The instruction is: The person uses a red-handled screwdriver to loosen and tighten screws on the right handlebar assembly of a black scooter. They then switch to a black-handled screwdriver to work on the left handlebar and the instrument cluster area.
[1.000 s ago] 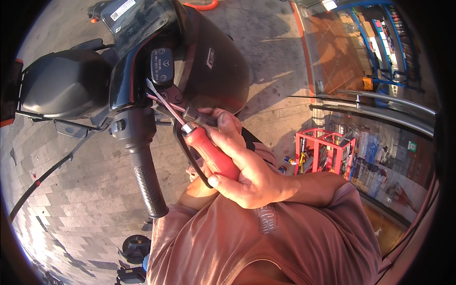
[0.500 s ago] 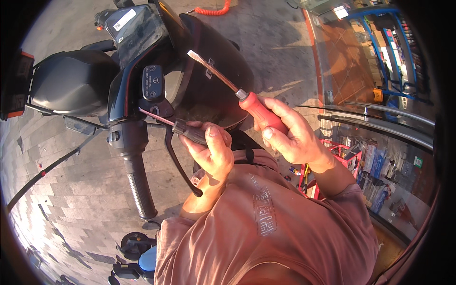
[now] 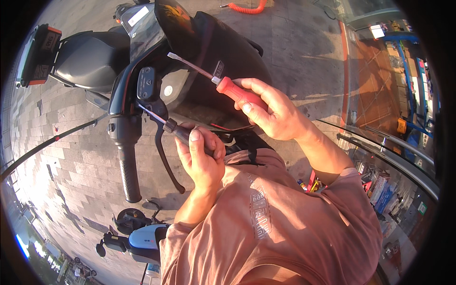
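My left hand [image 3: 202,156] is closed round the dark handle of a small screwdriver [image 3: 173,127]. Its thin shaft reaches up and left to the brake lever mount, just below the brake fluid reservoir [image 3: 146,83]; whether the tip touches is too small to tell. A larger flat-blade screwdriver [image 3: 242,95] with a red handle is gripped in my right hand [image 3: 273,111], its blade pointing up and left over the scooter's dark front panel. The black brake lever [image 3: 164,152] curves down beside my left hand, with the ribbed handlebar grip [image 3: 129,175] to its left.
The black scooter [image 3: 237,52] fills the upper middle, its dark seat [image 3: 92,59] at left. A blue scooter [image 3: 142,237] stands at lower left. An orange coiled hose [image 3: 249,8] lies on the pavement. Shop shelves [image 3: 413,80] and a glass case with a metal rail [image 3: 403,156] are at right.
My right hand has moved left and slightly up with the red screwdriver, bringing its blade nearer the reservoir. My left hand has shifted slightly left with the small screwdriver. The whole view has shifted.
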Demonstrator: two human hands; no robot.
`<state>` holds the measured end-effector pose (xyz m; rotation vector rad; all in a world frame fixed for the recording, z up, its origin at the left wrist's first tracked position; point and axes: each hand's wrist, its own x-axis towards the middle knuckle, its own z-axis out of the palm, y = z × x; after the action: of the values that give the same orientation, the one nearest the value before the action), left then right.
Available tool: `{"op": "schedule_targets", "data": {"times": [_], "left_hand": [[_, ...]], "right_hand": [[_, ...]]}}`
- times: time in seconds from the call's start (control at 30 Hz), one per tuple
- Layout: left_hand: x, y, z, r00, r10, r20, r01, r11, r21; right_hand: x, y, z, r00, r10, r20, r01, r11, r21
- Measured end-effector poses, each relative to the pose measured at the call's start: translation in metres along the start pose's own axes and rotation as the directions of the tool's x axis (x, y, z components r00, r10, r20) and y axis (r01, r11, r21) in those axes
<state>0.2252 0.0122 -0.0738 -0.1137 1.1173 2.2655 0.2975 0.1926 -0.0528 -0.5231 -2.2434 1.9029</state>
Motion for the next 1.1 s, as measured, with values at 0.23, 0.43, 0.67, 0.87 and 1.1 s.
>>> {"op": "schedule_targets", "data": {"times": [0.23, 0.43, 0.67, 0.87, 1.1], "left_hand": [[-0.031, -0.003, 0.031, 0.986, -0.087, 0.144, 0.103, 0.989, -0.108], [-0.055, 0.056, 0.027, 0.988, -0.004, 0.157, -0.022, 0.986, 0.168], [-0.005, 0.174, 0.002, 0.886, 0.462, 0.03, -0.286, 0.496, 0.82], [0.105, 0.187, -0.018, 0.948, 0.256, 0.191, -0.234, 0.147, 0.961], [0.144, 0.193, -0.018, 0.978, -0.152, 0.144, -0.16, -0.096, 0.982]], "right_hand": [[-0.001, 0.003, -0.02, 0.996, -0.042, 0.078, 0.028, 0.986, 0.165], [-0.004, 0.011, -0.05, 0.993, -0.082, 0.091, 0.088, 0.994, -0.069], [0.02, 0.014, -0.056, 0.992, -0.002, 0.127, 0.013, 0.996, -0.09], [0.04, 0.006, -0.053, 0.99, 0.012, 0.141, 0.013, 0.984, -0.178], [0.073, -0.03, -0.065, 0.92, 0.278, 0.278, -0.272, 0.96, -0.06]]}}
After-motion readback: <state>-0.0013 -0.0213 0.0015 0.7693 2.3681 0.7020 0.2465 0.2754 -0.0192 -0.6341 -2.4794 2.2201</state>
